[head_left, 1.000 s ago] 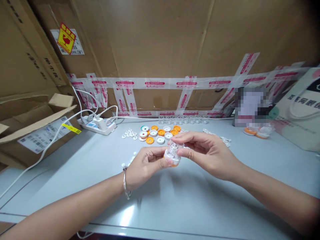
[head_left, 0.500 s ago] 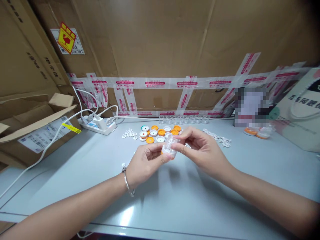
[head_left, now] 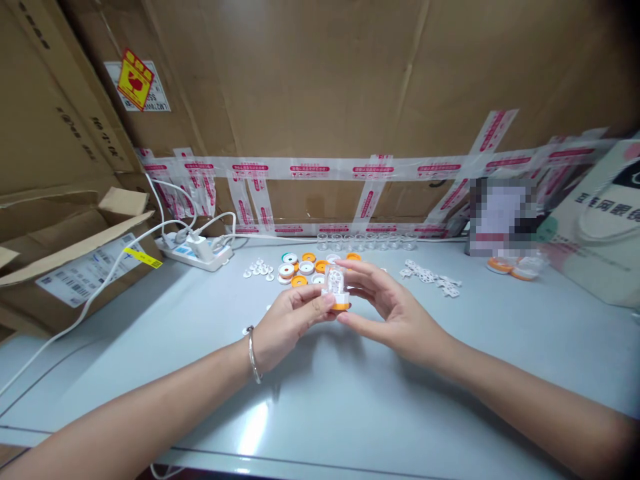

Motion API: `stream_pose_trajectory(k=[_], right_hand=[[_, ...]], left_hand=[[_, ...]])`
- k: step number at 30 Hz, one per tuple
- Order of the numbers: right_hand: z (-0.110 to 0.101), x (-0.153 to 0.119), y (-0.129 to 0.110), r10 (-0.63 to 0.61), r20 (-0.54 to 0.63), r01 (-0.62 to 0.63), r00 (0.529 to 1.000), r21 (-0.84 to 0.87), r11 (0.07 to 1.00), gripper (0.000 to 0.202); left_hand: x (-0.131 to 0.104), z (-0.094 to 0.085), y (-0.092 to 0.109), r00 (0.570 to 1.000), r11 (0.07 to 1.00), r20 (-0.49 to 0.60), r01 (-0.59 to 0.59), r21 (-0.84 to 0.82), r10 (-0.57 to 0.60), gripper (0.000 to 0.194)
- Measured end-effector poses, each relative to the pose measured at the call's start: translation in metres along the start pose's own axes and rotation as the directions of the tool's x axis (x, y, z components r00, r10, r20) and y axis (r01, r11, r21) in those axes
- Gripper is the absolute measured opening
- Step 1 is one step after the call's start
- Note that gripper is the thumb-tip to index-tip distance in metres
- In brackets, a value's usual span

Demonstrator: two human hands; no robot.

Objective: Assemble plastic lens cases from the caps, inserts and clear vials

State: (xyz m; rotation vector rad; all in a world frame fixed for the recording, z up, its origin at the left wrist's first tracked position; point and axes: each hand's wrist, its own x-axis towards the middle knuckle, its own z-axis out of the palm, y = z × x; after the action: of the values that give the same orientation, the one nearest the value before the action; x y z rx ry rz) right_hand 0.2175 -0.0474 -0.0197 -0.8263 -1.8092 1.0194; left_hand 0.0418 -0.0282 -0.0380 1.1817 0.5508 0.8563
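A small clear dome (head_left: 335,280) on a white and orange base stands upright between my hands, with a white patterned piece inside it. My left hand (head_left: 293,320) pinches the base, thumb in front. My right hand (head_left: 400,310) curves round the right side, index finger by the dome's top and thumb at the orange base. Just beyond my hands lie several white and orange rings (head_left: 306,267), partly hidden by the dome. Small white stemmed discs (head_left: 259,268) sit left of them, flat white cut-out pieces (head_left: 430,275) to the right.
Clear cups (head_left: 367,242) line the table's back edge. Two orange-based domed pieces (head_left: 523,268) rest at the right by a printed bag (head_left: 600,227). A power strip (head_left: 200,253) with cables and an open cardboard box (head_left: 75,260) occupy the left. A large taped carton (head_left: 300,100) walls the back.
The domed piece has turned from tilted to upright, its orange base now facing me. My right fingers have shifted from pinching the clear top to surrounding its right side.
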Motion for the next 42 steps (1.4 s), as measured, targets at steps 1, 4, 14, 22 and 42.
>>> stream_pose_trajectory(k=[1, 4, 14, 22, 42], right_hand=[[0.001, 0.000, 0.001, -0.005, -0.020, 0.004, 1.000, -0.031, 1.000, 0.054], [0.002, 0.000, 0.002, 0.000, -0.072, -0.006, 0.997, -0.081, 0.997, 0.048], [0.011, -0.006, 0.022, 0.187, -0.232, -0.182, 0.955, 0.046, 0.982, 0.056], [0.019, -0.008, 0.024, 0.450, 0.059, -0.411, 0.891, 0.525, 0.745, 0.028], [0.007, 0.000, 0.024, 0.550, 0.010, -0.345, 0.835, 0.788, 0.511, 0.009]], left_hand=[[0.000, 0.000, -0.001, 1.000, 1.000, -0.002, 0.002, 0.022, -0.002, 0.025], [0.001, -0.001, -0.003, 1.000, 0.997, -0.024, 0.020, 0.078, -0.018, 0.025], [0.006, -0.006, -0.004, 0.985, 0.989, -0.159, 0.088, 0.118, -0.069, 0.036], [0.006, -0.002, -0.003, 0.983, 0.958, -0.176, 0.003, 0.286, 0.050, 0.029], [0.004, -0.005, -0.009, 0.956, 0.864, -0.233, -0.041, 0.502, 0.180, 0.040]])
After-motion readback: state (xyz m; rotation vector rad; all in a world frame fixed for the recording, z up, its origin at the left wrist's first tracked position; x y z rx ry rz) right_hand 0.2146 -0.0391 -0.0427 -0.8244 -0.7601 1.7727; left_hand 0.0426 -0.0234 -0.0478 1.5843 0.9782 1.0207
